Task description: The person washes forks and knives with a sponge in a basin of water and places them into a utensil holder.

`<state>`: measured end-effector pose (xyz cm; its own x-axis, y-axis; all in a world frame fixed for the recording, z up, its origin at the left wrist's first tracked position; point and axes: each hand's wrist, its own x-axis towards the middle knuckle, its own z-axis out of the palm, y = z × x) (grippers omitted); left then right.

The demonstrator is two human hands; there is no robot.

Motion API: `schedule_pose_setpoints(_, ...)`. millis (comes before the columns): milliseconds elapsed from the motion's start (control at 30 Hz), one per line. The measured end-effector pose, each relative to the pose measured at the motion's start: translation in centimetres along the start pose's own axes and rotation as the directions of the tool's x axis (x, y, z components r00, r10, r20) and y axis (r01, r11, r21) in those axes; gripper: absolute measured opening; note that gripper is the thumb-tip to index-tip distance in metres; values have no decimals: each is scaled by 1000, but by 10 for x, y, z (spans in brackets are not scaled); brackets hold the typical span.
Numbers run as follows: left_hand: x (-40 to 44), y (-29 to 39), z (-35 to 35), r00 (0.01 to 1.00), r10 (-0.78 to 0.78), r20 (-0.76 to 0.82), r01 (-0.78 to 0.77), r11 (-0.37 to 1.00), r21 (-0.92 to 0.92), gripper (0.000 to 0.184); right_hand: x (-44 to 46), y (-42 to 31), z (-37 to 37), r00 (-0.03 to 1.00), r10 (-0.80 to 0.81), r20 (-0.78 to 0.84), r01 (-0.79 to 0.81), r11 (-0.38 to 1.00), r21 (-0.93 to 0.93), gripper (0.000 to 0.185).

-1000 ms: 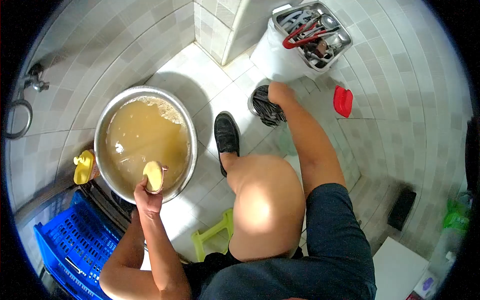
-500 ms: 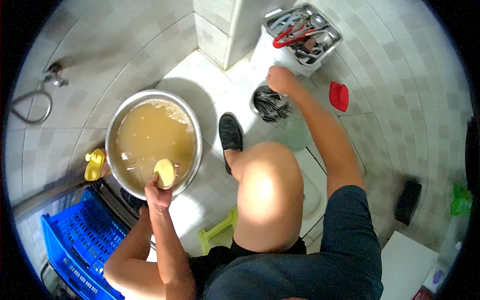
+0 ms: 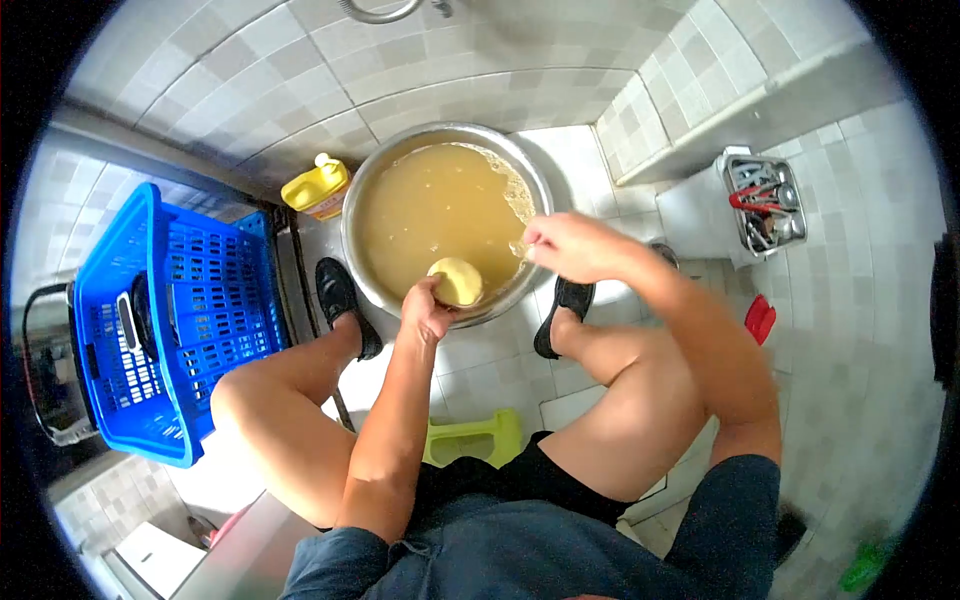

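A wide metal basin (image 3: pixel 348 215) full of cloudy yellowish water stands on the floor before me. My left hand (image 3: pixel 428 308) is closed on a round yellow sponge (image 3: pixel 457 282) over the basin's near edge. Above the right rim, my right hand (image 3: pixel 572 247) has its fingers pinched together. A small pale or shiny bit shows at its fingertips, too blurred to name. Behind my right wrist, a metal pot (image 3: pixel 664 254) is mostly hidden.
A yellow bottle (image 3: pixel 318 187) stands left of the basin. The blue plastic crate (image 3: pixel 225 310) is farther left. On the right are a white container topped by a metal tray of utensils (image 3: pixel 765 205) and a red object (image 3: pixel 760 319). A green stool (image 3: pixel 475 436) is beneath me.
The view has turned toward the basin. My right hand has moved from beside the cutlery pot to the basin's right rim. My left hand still holds the sponge over the basin.
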<state>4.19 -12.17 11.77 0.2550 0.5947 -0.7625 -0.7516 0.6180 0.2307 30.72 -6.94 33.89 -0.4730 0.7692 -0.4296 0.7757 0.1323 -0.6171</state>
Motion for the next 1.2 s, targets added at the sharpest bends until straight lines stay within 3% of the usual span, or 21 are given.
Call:
schedule_pose_setpoints(100,-38,1,53,980,6,199,-3,1000,-15,40,26,5,39,991,128,34,-128,992,1,64)
schedule_pose_setpoints(133,-37,0,58,963,-6,270,25,997,-68,40,30,0,41,991,129,45,-128,992,-10,64)
schedule_pose_setpoints(200,-45,1,74,935,39,353,-21,998,-54,40,35,-8,40,922,373,101,-379,822,424,70)
schedule_pose_setpoints(233,-48,2,81,933,44,356,-21,997,-69,40,45,1,43,908,399,130,-406,759,508,72)
schedule_pose_setpoints(333,-50,2,91,929,43,366,-23,998,-61,40,54,11,45,940,342,0,-272,748,606,61)
schedule_pose_setpoints(367,-48,2,92,924,28,381,-10,999,-51,38,56,15,39,958,283,47,-249,740,624,40)
schedule_pose_setpoints(400,-45,1,90,919,13,395,3,999,-39,35,59,15,35,959,276,56,-251,745,618,40)
schedule_pose_setpoints(467,-35,-2,81,922,10,386,-6,1000,-10,32,64,16,30,946,315,75,-312,825,470,21)
schedule_pose_setpoints(533,-22,-7,67,955,-94,283,61,991,122,37,67,24,27,967,255,4,-237,891,388,18)
schedule_pose_setpoints(600,-2,-14,49,976,-106,193,91,992,85,37,67,24,16,986,33,-163,-51,993,-110,18)
schedule_pose_setpoints(667,11,-15,34,993,-80,-92,97,975,199,36,63,16,4,983,114,-142,-126,988,-83,19)
schedule_pose_setpoints(700,12,-13,30,988,-15,-152,47,977,208,28,58,6,-4,977,152,-148,-174,973,-149,18)
schedule_pose_setpoints(833,86,-6,-33,947,168,-273,-49,917,395,32,24,-26,-27,951,175,-254,-236,943,-235,18)
schedule_pose_setpoints(867,103,0,-48,873,417,-254,-102,665,740,35,12,-43,-32,938,213,-273,-285,922,-261,18)
schedule_pose_setpoints(900,115,7,-57,775,619,-125,-78,290,954,38,-2,-50,-31,931,144,-337,-231,945,-233,17)
schedule_pose_setpoints(933,121,16,-58,778,615,-128,-72,291,954,38,-17,-57,-31,912,77,-403,-173,962,-210,19)
schedule_pose_setpoints(1000,127,36,-49,743,663,89,71,-210,975,54,-32,-101,-24,829,365,-424,-393,919,24,17)
schedule_pose_setpoints(1033,128,46,-40,747,659,87,73,-212,975,54,-39,-112,-18,785,459,-416,-460,882,103,16)
schedule_pose_setpoints(1100,128,68,-15,778,619,-107,286,-197,938,71,-48,-91,-2,856,396,-333,-436,899,-51,15)
schedule_pose_setpoints(1133,132,74,-7,786,609,-107,289,-208,935,71,-48,-89,0,851,410,-328,-447,894,-41,15)
schedule_pose_setpoints(1200,146,84,7,808,577,-120,309,-242,920,83,-45,-93,-1,922,356,-153,-387,863,-326,16)
